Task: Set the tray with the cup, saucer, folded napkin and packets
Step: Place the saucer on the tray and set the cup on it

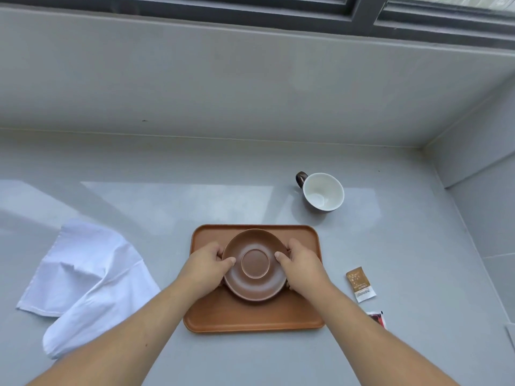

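Note:
A brown saucer (255, 285) is over the middle of the brown rectangular tray (250, 319). My left hand (207, 264) grips its left rim and my right hand (301, 263) grips its right rim, thumbs on top. Whether the saucer rests on the tray or hovers just above it, I cannot tell. A cup (323, 192), white inside with a dark handle, stands on the counter beyond the tray's far right corner. A white cloth napkin (89, 277) lies rumpled and unfolded to the left. A gold packet (360, 284) and a red packet (376, 319) lie right of the tray.
The grey counter (195, 196) meets a grey wall at the back and another on the right, with a window frame (362, 12) above. A pale flat item (511, 337) shows at the right edge.

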### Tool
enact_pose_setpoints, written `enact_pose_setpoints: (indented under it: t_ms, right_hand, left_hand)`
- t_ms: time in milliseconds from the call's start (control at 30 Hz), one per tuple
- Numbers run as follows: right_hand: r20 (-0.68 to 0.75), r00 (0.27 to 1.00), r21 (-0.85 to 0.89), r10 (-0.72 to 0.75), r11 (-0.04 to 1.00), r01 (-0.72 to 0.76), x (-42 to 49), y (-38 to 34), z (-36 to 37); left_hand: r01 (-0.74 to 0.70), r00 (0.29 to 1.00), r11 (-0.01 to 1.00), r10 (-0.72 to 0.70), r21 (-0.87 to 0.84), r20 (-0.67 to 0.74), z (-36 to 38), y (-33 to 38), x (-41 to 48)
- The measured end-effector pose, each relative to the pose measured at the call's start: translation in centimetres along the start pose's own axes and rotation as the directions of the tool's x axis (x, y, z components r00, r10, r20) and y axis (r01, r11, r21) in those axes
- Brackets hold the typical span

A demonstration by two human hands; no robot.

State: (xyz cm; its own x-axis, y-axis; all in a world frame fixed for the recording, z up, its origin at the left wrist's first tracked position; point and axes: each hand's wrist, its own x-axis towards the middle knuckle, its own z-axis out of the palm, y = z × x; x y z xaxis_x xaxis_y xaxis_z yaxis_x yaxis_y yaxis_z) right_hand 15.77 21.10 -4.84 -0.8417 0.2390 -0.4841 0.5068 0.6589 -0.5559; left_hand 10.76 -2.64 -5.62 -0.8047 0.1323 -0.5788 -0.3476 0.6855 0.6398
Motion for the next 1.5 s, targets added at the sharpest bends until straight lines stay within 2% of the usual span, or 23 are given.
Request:
enact_pose_setpoints:
  t_ms: [600, 700, 833, 967, 1100, 1233, 1300, 1367, 1400, 1433, 1500]
  right_hand:
    - [0.000, 1.000, -0.046, 0.011, 0.999, -0.011, 0.5, 0.2, 0.3]
    - [-0.001, 1.000, -0.047, 0.001, 0.999, -0.001, 0.5, 0.1, 0.1]
    - [0.002, 1.000, -0.028, -0.004, 1.000, 0.004, 0.4, 0.1, 0.1]
    - [0.011, 1.000, -0.023, 0.007, 1.000, -0.007, 0.5, 0.0, 0.1]
    - [0.016, 1.000, -0.022, 0.006, 1.000, -0.005, 0.5, 0.1, 0.1]
    - [0.006, 1.000, -0.049, 0.002, 0.999, -0.001, 0.3, -0.1, 0.1]
    - [-0.003, 1.000, -0.095, -0.016, 0.995, 0.016, 0.2, -0.1, -0.1]
    - [-0.016, 0.999, -0.128, -0.031, 0.991, 0.029, 0.2, -0.2, -0.6]
    - [-0.043, 0.999, -0.125, -0.029, 0.992, 0.024, 0.3, -0.1, -1.1]
    - [-0.079, 0.997, -0.101, -0.014, 0.995, 0.006, 0.4, 0.0, -1.7]
    - [-0.156, 0.986, 0.014, 0.066, 0.998, -0.064, 0.8, 0.4, -3.5]
  left_hand:
    - [-0.005, 1.000, 0.997, 0.004, 0.078, 0.007, 0.0, 0.1, 0.3]
    - [-0.034, 0.999, 0.990, 0.032, 0.134, 0.018, -0.3, 0.3, 0.5]
    - [-0.050, 0.995, 0.982, 0.034, 0.181, 0.091, -0.7, 0.7, 0.7]
    - [-0.070, 0.975, 0.964, 0.012, 0.256, 0.222, -1.3, 1.4, 1.3]
    - [-0.034, 0.943, 0.969, -0.050, 0.244, 0.328, -1.9, 2.4, 2.0]
    - [0.006, 0.921, 0.956, -0.120, 0.294, 0.372, -2.0, 3.0, 2.5]
    - [-0.035, 0.913, 0.900, -0.148, 0.435, 0.381, -2.4, 3.7, 2.7]
    - [-0.162, 0.937, 0.723, -0.101, 0.672, 0.334, -3.2, 5.0, 3.1]
    - [-0.206, 0.954, 0.618, -0.045, 0.759, 0.296, -3.5, 5.9, 3.5]
    - [-0.225, 0.964, 0.559, 0.010, 0.798, 0.264, -4.0, 7.0, 4.0]
    - [-0.233, 0.971, 0.574, 0.085, 0.785, 0.225, -4.7, 9.6, 5.0]
